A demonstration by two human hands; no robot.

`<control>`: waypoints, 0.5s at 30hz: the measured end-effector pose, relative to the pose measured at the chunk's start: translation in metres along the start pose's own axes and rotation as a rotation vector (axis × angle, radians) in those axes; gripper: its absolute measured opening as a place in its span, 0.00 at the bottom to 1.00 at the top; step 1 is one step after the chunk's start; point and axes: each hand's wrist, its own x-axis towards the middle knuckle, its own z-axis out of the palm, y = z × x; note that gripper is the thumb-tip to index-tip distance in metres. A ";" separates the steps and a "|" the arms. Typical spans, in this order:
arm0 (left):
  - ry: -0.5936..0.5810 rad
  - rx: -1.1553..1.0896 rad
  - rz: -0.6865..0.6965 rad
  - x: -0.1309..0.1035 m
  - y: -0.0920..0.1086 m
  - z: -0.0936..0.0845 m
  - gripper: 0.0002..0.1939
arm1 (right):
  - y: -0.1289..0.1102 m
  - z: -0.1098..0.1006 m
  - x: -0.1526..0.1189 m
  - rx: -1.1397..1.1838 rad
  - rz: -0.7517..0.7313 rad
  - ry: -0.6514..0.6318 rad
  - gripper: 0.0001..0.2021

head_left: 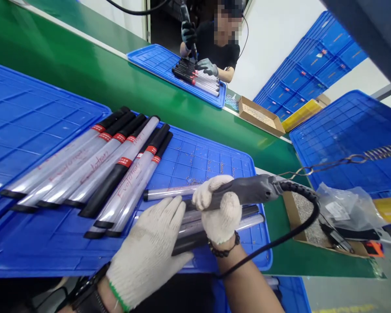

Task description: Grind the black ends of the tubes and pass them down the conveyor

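My right hand (pixel 219 208), in a white knit glove, is wrapped tight round the grey barrel of a corded power screwdriver (pixel 247 191), forearm coming up from the near right with a bead bracelet at the wrist. The tool lies almost level, its tip pointing left onto a clear plastic tube with a black end cap (pixel 169 192). My left hand (pixel 150 252), also gloved, lies flat and open, fingers spread, pressing down on a few more tubes near the tray's near edge, not gripping anything.

All this sits on a flat blue plastic tray (pixel 215 161) on the green bench (pixel 84 74). To the left there's a fanned-out row of finished tubes with black and red ends (pixel 117 165), close to my left hand, so not much room that way. Bare tray on the far side. On the right, the tray edge is just beyond the tool, with the black cable (pixel 280 237) looping over it.

Across the bench another person's gloved hand (pixel 207 66) works on a similar tray.
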 end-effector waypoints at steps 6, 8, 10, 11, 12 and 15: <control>0.008 -0.037 -0.005 0.003 -0.001 0.002 0.51 | -0.001 -0.003 0.000 -0.024 -0.031 -0.018 0.15; 0.010 -0.025 0.004 0.004 -0.001 0.000 0.51 | -0.002 -0.005 0.000 -0.029 -0.036 -0.010 0.14; 0.003 -0.008 0.008 0.006 0.000 -0.002 0.52 | -0.002 -0.006 0.001 -0.034 -0.040 -0.006 0.15; 0.000 0.000 0.009 0.007 0.000 -0.003 0.52 | -0.003 -0.007 0.001 -0.036 -0.045 -0.003 0.15; -0.002 0.006 0.009 0.008 0.001 -0.003 0.52 | -0.003 -0.008 0.002 -0.038 -0.051 -0.001 0.15; -0.002 0.011 0.009 0.010 0.001 -0.004 0.54 | -0.004 -0.006 0.004 -0.046 -0.054 0.000 0.17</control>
